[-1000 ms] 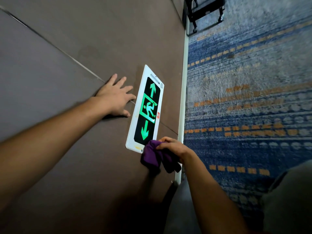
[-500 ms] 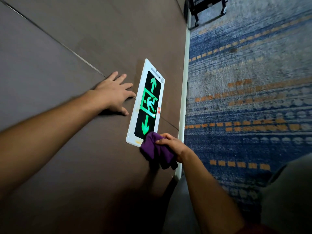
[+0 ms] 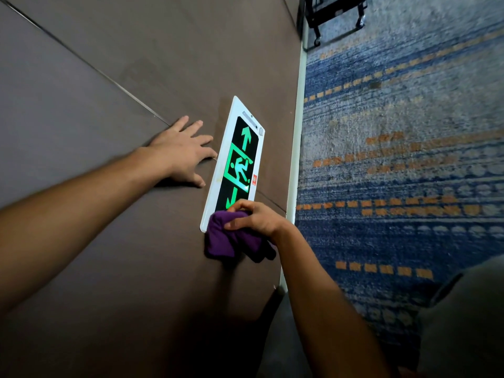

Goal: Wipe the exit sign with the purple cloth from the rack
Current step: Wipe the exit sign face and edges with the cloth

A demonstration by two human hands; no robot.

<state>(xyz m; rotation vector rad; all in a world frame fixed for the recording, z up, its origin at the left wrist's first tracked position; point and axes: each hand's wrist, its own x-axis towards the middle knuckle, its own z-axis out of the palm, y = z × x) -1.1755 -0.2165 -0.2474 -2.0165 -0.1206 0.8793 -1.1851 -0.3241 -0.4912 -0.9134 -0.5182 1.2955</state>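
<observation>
Because the purple cloth (image 3: 221, 238) is soft and floppy, it looks easy to squash into a ball and easy to push around. It seems very light. It sits at about 6 o'clock from the middle of the exit sign (image 3: 236, 165), lying over the sign's near end and hanging onto the brown wall (image 3: 109, 77) below it.

The right hand (image 3: 256, 218) is curled over the cloth. Its fingers and thumb pinch the bunched top of the cloth and press it on the sign. That looks like a good place to hold, since a fat bunch gives the fingers lots to grip. The loose ends that hang down would be a bad place, as they would just flap.

The left hand (image 3: 181, 151) is spread out flat on the wall, at about 9 o'clock from the sign. It is just beside the sign's white edge, and I cannot tell if a fingertip touches it.

The sign looks hard, flat and smooth, with a shiny black face and bright green arrows. It seems fixed to the wall, so it should not slide. The shiny face might be a bit breakable, so a gentle push is best. Most of the face, up toward 12 o'clock, is not under the cloth yet.

The blue carpet (image 3: 395, 159) lies off at 3 o'clock.
</observation>
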